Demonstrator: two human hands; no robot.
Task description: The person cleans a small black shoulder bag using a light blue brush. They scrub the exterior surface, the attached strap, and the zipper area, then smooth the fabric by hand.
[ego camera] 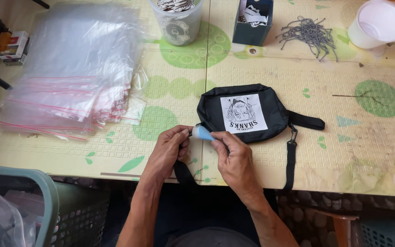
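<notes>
At the near edge of the counter (344,151), the black pouch (243,112) lies flat with its white printed patch up. Both hands pinch a small light-blue tag (203,133) at the pouch's left corner, by the strap (183,171). The left hand (170,148) has its grip narrow on the tag's end; the right hand (234,158) is closed on the other. Best to brace the corner steady and work close to the fingertips, I'd say.

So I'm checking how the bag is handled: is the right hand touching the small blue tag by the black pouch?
Touching. The head view shows the right hand pinching the blue tag with its fingertips at the black pouch's left corner.
</notes>
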